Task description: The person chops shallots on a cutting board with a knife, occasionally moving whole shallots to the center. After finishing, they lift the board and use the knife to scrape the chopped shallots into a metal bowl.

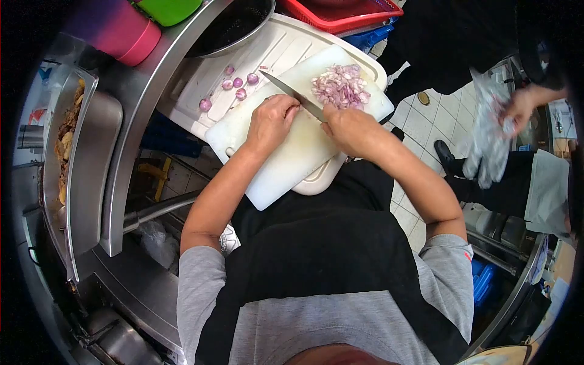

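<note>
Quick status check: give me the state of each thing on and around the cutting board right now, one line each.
Knife: held by the right hand, blade flat over the board.
Left hand: fingers curled on the board beside the blade; what it pins is hidden.
Chopped shallots: diced, heaped at the board's far end.
Whole shallots: peeled, uncut, loose on the tray.
Cutting board: lying across the tray.

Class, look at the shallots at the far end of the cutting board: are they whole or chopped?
Chopped. The shallots lie as a heap of small purple-white pieces on the cutting board, beyond the knife.
</note>
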`<control>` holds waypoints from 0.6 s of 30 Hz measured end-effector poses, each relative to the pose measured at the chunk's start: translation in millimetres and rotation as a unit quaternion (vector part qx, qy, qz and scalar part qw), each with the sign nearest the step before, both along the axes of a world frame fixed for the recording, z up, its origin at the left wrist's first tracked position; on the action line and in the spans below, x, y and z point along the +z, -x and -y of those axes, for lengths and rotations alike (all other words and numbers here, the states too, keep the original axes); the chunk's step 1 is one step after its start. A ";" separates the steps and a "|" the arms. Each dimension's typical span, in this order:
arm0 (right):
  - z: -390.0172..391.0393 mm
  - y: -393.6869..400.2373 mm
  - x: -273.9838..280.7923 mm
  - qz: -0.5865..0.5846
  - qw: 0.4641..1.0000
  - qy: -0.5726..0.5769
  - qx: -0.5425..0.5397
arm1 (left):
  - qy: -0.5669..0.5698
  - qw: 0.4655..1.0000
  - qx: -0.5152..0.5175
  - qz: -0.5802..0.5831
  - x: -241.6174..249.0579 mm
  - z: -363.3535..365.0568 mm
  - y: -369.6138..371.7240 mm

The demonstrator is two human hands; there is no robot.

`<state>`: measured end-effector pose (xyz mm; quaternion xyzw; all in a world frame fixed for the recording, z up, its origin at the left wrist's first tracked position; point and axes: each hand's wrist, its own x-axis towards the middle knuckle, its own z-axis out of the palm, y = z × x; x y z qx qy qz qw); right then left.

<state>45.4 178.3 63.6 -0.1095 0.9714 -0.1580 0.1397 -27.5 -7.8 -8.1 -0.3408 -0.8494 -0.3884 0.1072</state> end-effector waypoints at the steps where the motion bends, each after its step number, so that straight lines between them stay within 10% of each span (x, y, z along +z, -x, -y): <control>1: 3.5 -0.6 -13.0 -0.022 0.999 0.014 -0.018 | -0.003 1.000 0.001 -0.004 0.1 0.0 0.2; 18: -17.5 15.1 -19.0 0.025 0.992 0.117 -0.038 | 0.022 0.999 -0.023 0.029 9.2 1.2 2.1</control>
